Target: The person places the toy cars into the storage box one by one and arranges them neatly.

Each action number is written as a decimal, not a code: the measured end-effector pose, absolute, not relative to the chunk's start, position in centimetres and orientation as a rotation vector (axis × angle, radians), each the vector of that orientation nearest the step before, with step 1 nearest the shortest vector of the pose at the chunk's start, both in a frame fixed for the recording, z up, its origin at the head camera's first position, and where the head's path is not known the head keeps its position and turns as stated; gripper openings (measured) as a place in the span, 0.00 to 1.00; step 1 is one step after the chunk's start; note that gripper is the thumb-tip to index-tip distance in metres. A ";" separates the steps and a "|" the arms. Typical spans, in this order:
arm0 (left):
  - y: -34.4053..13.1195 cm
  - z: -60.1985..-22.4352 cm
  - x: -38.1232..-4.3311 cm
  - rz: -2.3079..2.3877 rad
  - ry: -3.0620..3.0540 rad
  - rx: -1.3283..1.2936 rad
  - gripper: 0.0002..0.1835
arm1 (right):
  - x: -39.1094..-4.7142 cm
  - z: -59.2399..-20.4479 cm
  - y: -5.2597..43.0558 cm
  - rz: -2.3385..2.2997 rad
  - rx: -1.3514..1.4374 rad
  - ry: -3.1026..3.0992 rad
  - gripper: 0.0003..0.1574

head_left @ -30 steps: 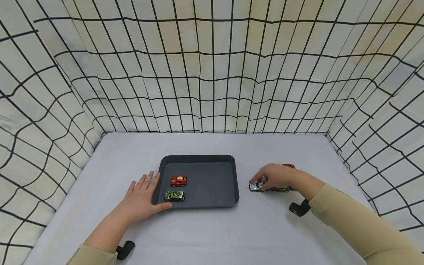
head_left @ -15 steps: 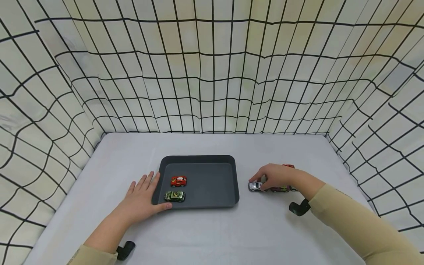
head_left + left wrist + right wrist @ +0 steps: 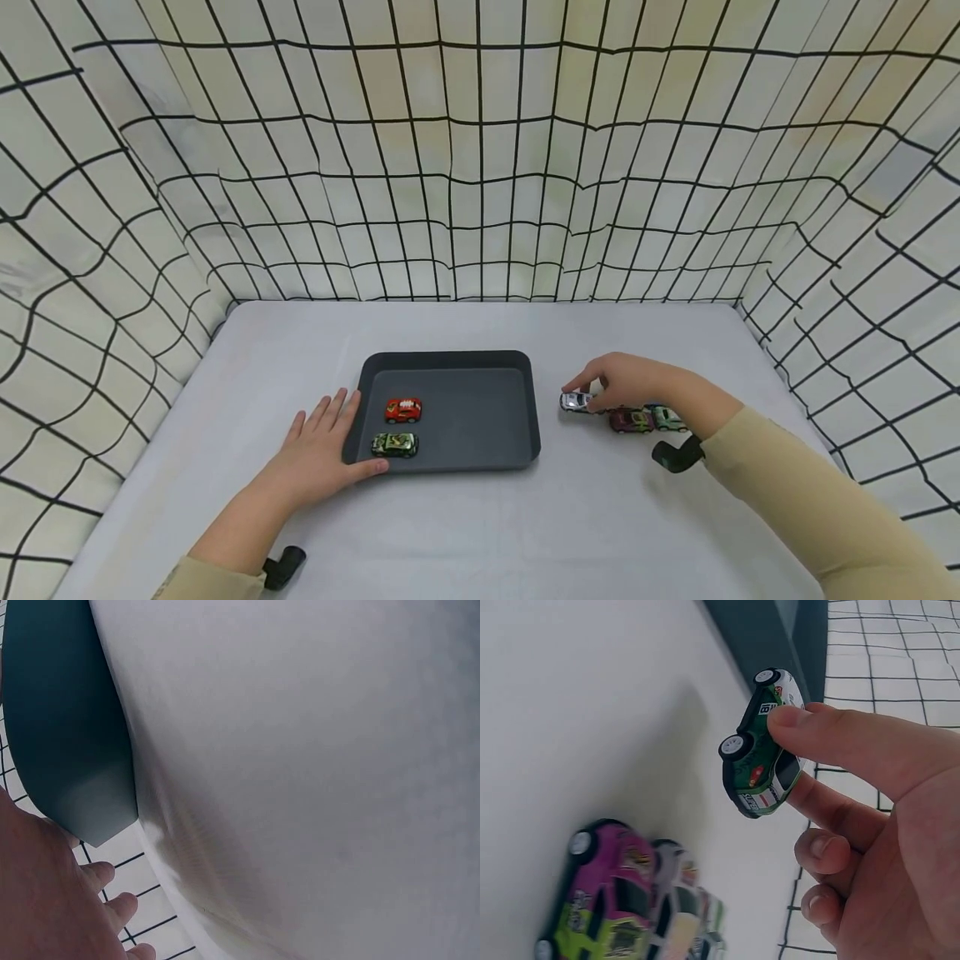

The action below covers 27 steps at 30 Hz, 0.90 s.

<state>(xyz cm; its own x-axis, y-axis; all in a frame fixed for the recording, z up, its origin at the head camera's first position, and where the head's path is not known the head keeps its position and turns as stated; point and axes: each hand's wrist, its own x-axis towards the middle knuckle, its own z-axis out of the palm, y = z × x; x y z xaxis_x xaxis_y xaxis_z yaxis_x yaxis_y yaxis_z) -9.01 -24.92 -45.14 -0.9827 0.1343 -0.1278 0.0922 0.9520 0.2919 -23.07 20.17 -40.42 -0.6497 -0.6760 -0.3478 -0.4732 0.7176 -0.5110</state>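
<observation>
Green-and-white, a toy car (image 3: 757, 756) is being pinched by the right hand (image 3: 628, 380), the outspread left hand (image 3: 318, 450) touching a grey tray (image 3: 476, 417).

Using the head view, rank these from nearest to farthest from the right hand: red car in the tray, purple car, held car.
1. Held car: pinched by the right hand.
2. Purple car: just below the hand in view.
3. Red car: inside the tray, well to the left.
</observation>
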 end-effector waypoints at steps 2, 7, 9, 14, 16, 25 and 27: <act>-25.0 -45.2 -9.0 0.442 2.974 0.177 0.66 | -23.3 -40.1 20.0 -0.515 -0.865 2.406 0.25; -25.1 -45.2 -9.0 0.445 2.975 0.178 0.66 | -23.8 -39.5 19.4 -0.508 -0.894 2.417 0.25; -25.1 -45.1 -9.0 0.440 2.966 0.174 0.66 | -24.0 -39.3 19.1 -0.510 -0.905 2.418 0.25; -25.2 -45.2 -9.0 0.442 2.961 0.178 0.66 | -24.2 -38.9 18.2 -0.519 -0.901 2.415 0.25; -25.2 -45.2 -9.0 0.443 2.963 0.181 0.66 | -24.3 -38.8 17.8 -0.520 -0.901 2.414 0.25; -25.1 -45.1 -9.0 0.421 2.952 0.179 0.68 | -24.9 -38.7 14.9 -0.531 -0.923 2.403 0.26; -25.1 -45.2 -9.0 0.417 2.948 0.180 0.69 | -25.1 -38.8 14.0 -0.530 -0.922 2.404 0.25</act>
<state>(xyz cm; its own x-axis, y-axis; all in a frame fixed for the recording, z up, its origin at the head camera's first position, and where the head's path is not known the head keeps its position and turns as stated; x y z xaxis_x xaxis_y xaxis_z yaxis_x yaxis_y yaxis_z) -8.99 -25.11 -45.17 -0.9802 0.1408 -0.1390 0.0967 0.9538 0.2844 -25.12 14.01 -38.80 -0.6411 -0.6992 -0.3163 -0.5013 0.6936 -0.5173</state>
